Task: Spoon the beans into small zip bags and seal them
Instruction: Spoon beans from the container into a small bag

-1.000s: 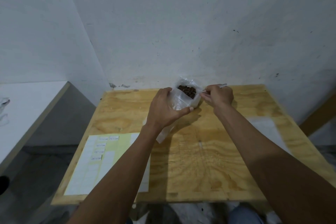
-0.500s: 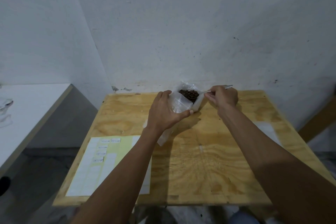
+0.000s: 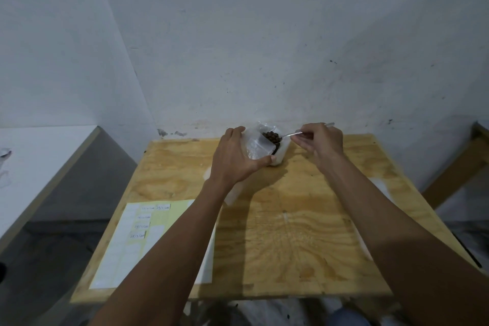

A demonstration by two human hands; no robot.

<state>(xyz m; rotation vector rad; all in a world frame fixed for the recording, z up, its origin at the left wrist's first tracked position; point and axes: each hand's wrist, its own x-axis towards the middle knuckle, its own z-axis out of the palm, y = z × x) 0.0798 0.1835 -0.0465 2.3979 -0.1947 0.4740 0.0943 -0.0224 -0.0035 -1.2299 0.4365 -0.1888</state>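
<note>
Our left hand [image 3: 234, 159] still grips the zip bag [image 3: 255, 147]; our right hand [image 3: 318, 144] has dipped the pinched spoon [image 3: 289, 134] into the beans [image 3: 272, 137], so scooping proceeds.

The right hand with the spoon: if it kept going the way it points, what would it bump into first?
Probably the beans. The right hand holds the spoon pointing left, its tip already at the beans in the clear container. Depth is hard to judge.
</note>
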